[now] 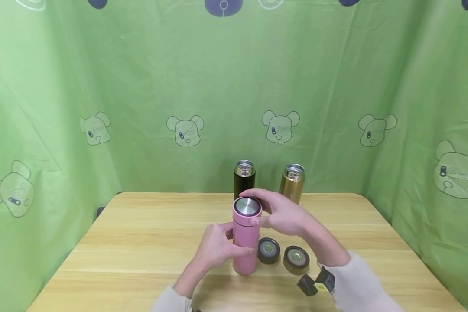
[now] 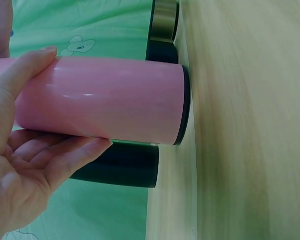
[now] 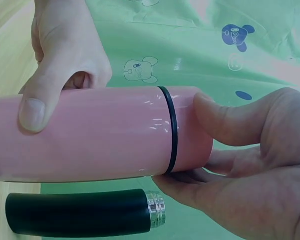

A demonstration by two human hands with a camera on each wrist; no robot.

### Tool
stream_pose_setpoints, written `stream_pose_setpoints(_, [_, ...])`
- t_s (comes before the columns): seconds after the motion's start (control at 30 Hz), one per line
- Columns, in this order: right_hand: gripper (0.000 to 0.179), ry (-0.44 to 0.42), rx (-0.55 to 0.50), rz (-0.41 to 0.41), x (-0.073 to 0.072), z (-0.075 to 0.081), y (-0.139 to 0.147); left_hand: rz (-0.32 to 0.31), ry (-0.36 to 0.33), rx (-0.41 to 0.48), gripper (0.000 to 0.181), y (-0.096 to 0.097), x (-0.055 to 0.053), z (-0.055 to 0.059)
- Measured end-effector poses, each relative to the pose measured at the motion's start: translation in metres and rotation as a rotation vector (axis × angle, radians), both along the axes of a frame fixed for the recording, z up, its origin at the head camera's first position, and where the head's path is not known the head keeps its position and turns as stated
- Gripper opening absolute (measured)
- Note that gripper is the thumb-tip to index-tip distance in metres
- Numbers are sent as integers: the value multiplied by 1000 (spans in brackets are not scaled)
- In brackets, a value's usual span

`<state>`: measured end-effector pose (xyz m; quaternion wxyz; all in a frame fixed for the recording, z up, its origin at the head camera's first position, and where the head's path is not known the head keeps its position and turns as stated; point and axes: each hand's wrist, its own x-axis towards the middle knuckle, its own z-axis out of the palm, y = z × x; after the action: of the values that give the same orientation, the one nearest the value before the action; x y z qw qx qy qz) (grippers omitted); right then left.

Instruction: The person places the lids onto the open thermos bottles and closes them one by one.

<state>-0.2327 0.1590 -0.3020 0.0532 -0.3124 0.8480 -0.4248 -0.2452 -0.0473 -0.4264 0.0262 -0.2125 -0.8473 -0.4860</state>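
A pink vacuum flask (image 1: 245, 236) stands upright near the middle of the table, its pink lid (image 1: 247, 207) with a silver disc on top. My left hand (image 1: 218, 245) grips the body, thumb across the front. Around the lid curl the thumb and fingers of my right hand (image 1: 282, 212). In the right wrist view a dark ring separates the lid (image 3: 192, 132) from the body (image 3: 110, 135). Seen from the left wrist, the flask's dark base (image 2: 185, 105) appears at or close to the tabletop; whether it touches I cannot tell.
Behind the pink flask stand a black flask (image 1: 244, 184) and a gold flask (image 1: 292, 186), both with bare metal necks. Two round lids (image 1: 269, 250) (image 1: 296, 258) lie underside up to its right. A green curtain (image 1: 226, 95) surrounds the wooden table (image 1: 160, 242).
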Motion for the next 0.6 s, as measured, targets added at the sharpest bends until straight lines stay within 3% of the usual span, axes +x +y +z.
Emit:
stream_pose_setpoints(0.17, [58, 17, -2, -25, 2, -1, -1, 3, 13, -7, 49, 1, -1, -1])
stream_pose_setpoints(0.6, [58, 27, 42, -218, 5, -3, -11, 3, 33, -14, 51, 0, 0, -1])
